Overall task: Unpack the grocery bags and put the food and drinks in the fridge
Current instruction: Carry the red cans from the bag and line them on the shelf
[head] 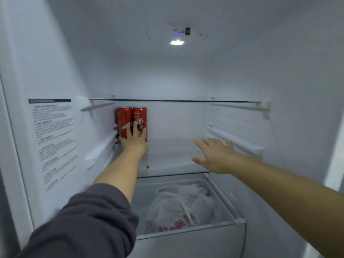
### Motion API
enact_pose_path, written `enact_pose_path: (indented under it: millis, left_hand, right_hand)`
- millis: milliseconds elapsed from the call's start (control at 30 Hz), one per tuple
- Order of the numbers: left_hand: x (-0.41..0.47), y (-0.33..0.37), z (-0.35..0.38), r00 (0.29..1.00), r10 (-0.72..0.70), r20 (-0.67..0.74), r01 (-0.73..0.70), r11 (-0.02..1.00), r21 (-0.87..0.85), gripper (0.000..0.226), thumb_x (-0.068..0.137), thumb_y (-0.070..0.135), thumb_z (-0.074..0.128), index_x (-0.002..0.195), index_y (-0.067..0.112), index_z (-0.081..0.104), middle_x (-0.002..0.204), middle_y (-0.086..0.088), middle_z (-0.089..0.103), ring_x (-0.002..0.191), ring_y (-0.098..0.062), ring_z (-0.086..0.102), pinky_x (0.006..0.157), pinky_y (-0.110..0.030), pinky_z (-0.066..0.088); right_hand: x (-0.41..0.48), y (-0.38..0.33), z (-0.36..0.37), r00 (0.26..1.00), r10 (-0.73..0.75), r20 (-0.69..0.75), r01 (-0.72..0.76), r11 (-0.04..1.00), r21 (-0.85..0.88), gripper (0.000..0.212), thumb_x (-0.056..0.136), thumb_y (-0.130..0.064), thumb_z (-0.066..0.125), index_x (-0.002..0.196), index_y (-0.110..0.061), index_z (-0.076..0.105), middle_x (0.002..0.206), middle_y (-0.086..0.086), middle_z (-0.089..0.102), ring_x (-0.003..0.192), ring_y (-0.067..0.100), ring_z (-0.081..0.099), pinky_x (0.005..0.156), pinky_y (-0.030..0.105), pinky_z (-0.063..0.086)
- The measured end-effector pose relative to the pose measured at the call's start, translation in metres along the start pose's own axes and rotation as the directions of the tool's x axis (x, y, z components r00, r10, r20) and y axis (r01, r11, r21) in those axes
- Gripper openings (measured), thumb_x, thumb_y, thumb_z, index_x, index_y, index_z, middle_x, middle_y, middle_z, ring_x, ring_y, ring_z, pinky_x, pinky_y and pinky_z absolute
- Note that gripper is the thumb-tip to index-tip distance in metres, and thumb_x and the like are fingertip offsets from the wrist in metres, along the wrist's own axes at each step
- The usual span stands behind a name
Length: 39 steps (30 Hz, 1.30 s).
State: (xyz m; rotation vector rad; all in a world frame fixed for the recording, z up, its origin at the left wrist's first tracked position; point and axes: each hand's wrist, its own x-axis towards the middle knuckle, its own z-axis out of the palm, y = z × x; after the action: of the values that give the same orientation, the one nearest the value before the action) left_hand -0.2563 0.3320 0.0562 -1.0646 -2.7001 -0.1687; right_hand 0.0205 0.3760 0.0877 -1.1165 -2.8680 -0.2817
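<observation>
Grey sleeve foremost, pressing flat left hand against two red cans at the glass shelf's back left, hovering spread, empty right hand over that shelf; seemingly midway, with a white bag already below the shelf

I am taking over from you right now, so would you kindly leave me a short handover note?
Left hand: straight fingers press the red cans, upright at the back left of the glass shelf.
Right hand: open, empty, above the same shelf.
A white plastic bag lies in the drawer below.
Done: cans shelved.
To do: let go of them; any further groceries are out of view.
</observation>
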Motion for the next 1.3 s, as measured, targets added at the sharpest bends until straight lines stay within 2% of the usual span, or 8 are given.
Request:
enact_pose_path:
  millis: [300, 467, 700, 833, 967, 1100, 1200, 1300]
  left_hand:
    - [-0.012, 0.003, -0.009, 0.999, -0.022, 0.041, 0.024, 0.998, -0.052, 0.079, 0.097, 0.021, 0.044, 0.153, 0.034, -0.011, 0.158, -0.005, -0.028, 0.148, -0.035, -0.012, 0.117, -0.061, 0.011]
    - [-0.065, 0.037, -0.042, 0.993, -0.04, 0.115, 0.074, 0.949, -0.307, 0.078, 0.095, 0.036, 0.042, 0.154, 0.03, -0.01, 0.164, -0.005, -0.006, 0.149, -0.033, -0.004, 0.118, -0.058, 0.009]
    - [-0.215, 0.098, -0.061, 0.955, 0.167, -0.245, -0.255, 0.885, -0.39, 0.079, 0.095, 0.051, 0.042, 0.155, 0.026, -0.003, 0.163, -0.011, 0.001, 0.15, -0.03, -0.007, 0.115, -0.061, 0.003]
    - [-0.301, 0.129, -0.068, 0.884, 0.271, -0.38, -0.428, 0.796, -0.429, 0.081, 0.096, 0.056, 0.037, 0.154, 0.028, -0.01, 0.163, -0.006, -0.007, 0.149, -0.028, -0.015, 0.114, -0.062, -0.003]
    - [-0.386, 0.168, -0.069, 0.8, 0.374, -0.47, -0.593, 0.616, -0.518, 0.084, 0.093, 0.057, 0.042, 0.154, 0.031, -0.01, 0.163, -0.001, -0.01, 0.148, -0.024, -0.017, 0.115, -0.059, -0.007]
    - [-0.466, 0.206, -0.066, 0.707, 0.43, -0.562, -0.706, 0.379, -0.598, 0.083, 0.088, 0.057, 0.047, 0.155, 0.029, 0.006, 0.164, -0.004, 0.004, 0.15, -0.026, -0.007, 0.115, -0.06, -0.001]
    - [-0.526, 0.233, -0.059, 0.689, 0.466, -0.556, -0.714, 0.3, -0.633, 0.084, 0.083, 0.063, 0.033, 0.155, 0.025, 0.013, 0.163, -0.007, 0.012, 0.15, -0.03, 0.001, 0.115, -0.063, 0.005]
    - [-0.59, 0.261, -0.054, 0.676, 0.523, -0.519, -0.696, 0.221, -0.683, 0.084, 0.084, 0.064, 0.034, 0.155, 0.024, 0.014, 0.163, -0.007, 0.011, 0.15, -0.029, 0.0, 0.116, -0.061, 0.005]
  right_hand:
    - [-0.003, -0.007, -0.003, 1.0, 0.014, 0.01, -0.014, 1.0, 0.01, 0.068, 0.1, -0.059, 0.024, 0.156, -0.03, -0.002, 0.164, 0.0, 0.009, 0.15, 0.027, 0.007, 0.117, 0.054, 0.01]
    - [-0.031, 0.002, -0.019, 0.997, 0.056, -0.046, -0.058, 0.997, -0.056, 0.069, 0.1, -0.06, 0.022, 0.155, -0.031, -0.007, 0.164, 0.0, 0.003, 0.15, 0.027, 0.002, 0.118, 0.054, 0.007]
    - [-0.137, 0.033, -0.025, 0.978, 0.07, -0.197, -0.119, 0.96, -0.252, 0.071, 0.1, -0.058, 0.023, 0.155, -0.027, -0.009, 0.164, 0.004, 0.001, 0.15, 0.03, -0.003, 0.118, 0.059, 0.004]
    - [-0.222, 0.054, -0.012, 0.952, 0.077, -0.295, -0.183, 0.918, -0.351, 0.072, 0.099, -0.057, 0.023, 0.156, -0.024, -0.005, 0.164, 0.008, 0.003, 0.151, 0.032, 0.001, 0.118, 0.058, 0.006]
    - [-0.314, 0.084, 0.009, 0.879, 0.047, -0.475, -0.232, 0.912, -0.339, 0.066, 0.093, -0.048, 0.042, 0.148, -0.012, 0.04, 0.15, 0.018, 0.041, 0.139, 0.04, 0.036, 0.111, 0.061, 0.03]
    - [-0.411, 0.107, 0.026, 0.834, 0.152, -0.531, -0.369, 0.868, -0.331, 0.062, 0.094, -0.045, 0.038, 0.147, -0.014, 0.042, 0.152, 0.017, 0.039, 0.142, 0.039, 0.031, 0.113, 0.061, 0.026]
    - [-0.48, 0.118, 0.038, 0.806, 0.281, -0.52, -0.483, 0.821, -0.305, 0.062, 0.093, -0.046, 0.037, 0.147, -0.016, 0.04, 0.155, 0.015, 0.035, 0.145, 0.037, 0.027, 0.113, 0.065, 0.023]
    - [-0.544, 0.123, 0.055, 0.719, 0.443, -0.536, -0.608, 0.774, -0.176, 0.061, 0.093, -0.048, 0.039, 0.146, -0.018, 0.043, 0.154, 0.013, 0.037, 0.145, 0.037, 0.028, 0.113, 0.065, 0.019]
